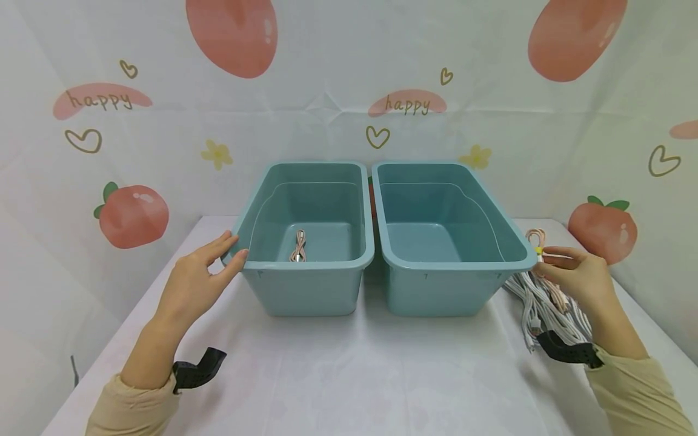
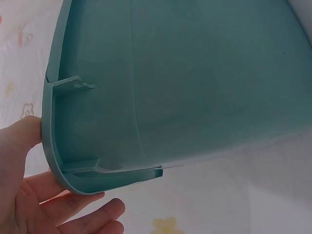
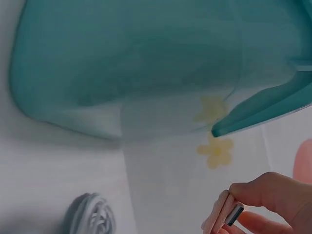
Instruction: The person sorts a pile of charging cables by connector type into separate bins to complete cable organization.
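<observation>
My left hand (image 1: pixel 191 281) holds the front left corner of the left blue-green plastic bin (image 1: pixel 305 290), thumb and fingers about its rim (image 2: pixel 47 122). Inside that bin lies a coiled pink-and-white cable (image 1: pixel 299 245). To the right of the other blue-green bin (image 1: pixel 436 293), my right hand (image 1: pixel 580 275) pinches a bundled pink USB cable (image 1: pixel 537 236) with a yellow tie. In the right wrist view the metal plug (image 3: pixel 234 215) of this cable shows beside the fingers. Below that hand, a pile of grey-white cables (image 1: pixel 545 309) lies on the table.
The two bins stand side by side on a white-covered table (image 1: pixel 349 375), with a narrow gap between them. A white cloth backdrop (image 1: pixel 322 72) with fruit prints hangs close behind. Black wrist mounts (image 1: pixel 199 369) sit at the sleeves.
</observation>
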Motion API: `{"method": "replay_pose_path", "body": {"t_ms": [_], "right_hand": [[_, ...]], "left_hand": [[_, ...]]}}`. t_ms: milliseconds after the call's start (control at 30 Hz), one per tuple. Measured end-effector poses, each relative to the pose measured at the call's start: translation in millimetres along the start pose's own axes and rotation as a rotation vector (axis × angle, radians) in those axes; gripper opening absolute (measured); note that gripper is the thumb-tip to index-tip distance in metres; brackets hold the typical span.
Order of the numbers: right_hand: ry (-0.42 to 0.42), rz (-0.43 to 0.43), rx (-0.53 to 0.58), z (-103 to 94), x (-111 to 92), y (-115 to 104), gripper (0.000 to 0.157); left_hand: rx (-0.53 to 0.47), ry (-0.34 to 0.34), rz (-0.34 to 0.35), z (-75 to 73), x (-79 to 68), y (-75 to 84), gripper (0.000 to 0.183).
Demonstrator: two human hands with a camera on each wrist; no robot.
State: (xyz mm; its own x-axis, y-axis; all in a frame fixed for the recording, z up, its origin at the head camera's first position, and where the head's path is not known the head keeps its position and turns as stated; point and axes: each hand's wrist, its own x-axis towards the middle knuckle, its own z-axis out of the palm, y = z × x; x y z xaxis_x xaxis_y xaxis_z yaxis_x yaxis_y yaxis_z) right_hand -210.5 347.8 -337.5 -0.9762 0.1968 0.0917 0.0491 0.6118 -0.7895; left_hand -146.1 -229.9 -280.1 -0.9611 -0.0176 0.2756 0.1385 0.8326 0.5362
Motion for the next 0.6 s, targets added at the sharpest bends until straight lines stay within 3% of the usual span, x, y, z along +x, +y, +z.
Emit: {"method": "replay_pose_path", "body": {"t_ms": [100,300,400,600], "right_hand": [[0.030,0.000,0.046,-3.2,1,-2,0.053],[0.039,-0.043,-0.037,-12.4,-8,-25,0.055],[0.058,-0.060,-0.024,-15.7,-9,-31,0.051],[0.071,-0.086,0.022,-21.3,-9,-42,0.024]], "left_hand": [[0.001,0.001,0.004,0.5,0.3,-0.7,0.059],[-0.001,0.004,0.008,1.0,0.0,-0.4,0.059],[0.000,0.004,0.005,0.8,-0.1,0.1,0.059],[-0.002,0.004,0.007,0.4,0.1,-0.6,0.059]]}}
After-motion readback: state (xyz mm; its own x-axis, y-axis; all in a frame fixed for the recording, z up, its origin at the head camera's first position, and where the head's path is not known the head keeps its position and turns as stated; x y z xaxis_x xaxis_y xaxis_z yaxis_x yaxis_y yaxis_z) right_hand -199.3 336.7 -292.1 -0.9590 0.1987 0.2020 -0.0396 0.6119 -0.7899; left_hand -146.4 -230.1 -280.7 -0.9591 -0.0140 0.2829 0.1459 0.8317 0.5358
